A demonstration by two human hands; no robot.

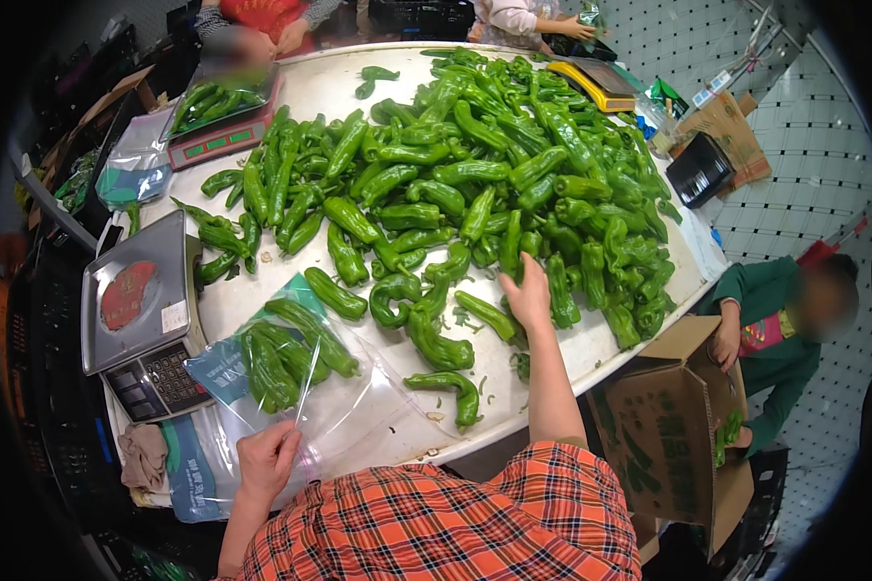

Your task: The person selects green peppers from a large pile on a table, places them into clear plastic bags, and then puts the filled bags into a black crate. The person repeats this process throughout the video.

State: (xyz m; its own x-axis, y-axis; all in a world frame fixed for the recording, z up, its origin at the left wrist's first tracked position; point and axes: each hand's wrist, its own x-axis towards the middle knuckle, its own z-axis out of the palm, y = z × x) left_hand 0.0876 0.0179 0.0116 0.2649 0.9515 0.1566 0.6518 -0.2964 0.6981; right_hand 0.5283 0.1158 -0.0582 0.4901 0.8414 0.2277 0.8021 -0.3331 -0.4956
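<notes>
Clear plastic bag with blue-green panel [325, 412], creased, slanted over the white surface [310, 92], long green peppers [271, 368] inside, glossy curved green peppers [470, 174] heaped beyond, some loose nearby

In the lower right I see an open cardboard box [649, 455], and beside it a person in green [793, 373]. In the upper right stands a yellow scale [610, 101], in the upper left a red scale [225, 141], in the lower left a crumpled cloth [144, 457].

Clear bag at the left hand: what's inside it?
Several long green peppers show through the clear bag, whose edge the left hand pinches. They overlap, so whatever lies beneath them is covered, and an exact count cannot be told.
</notes>
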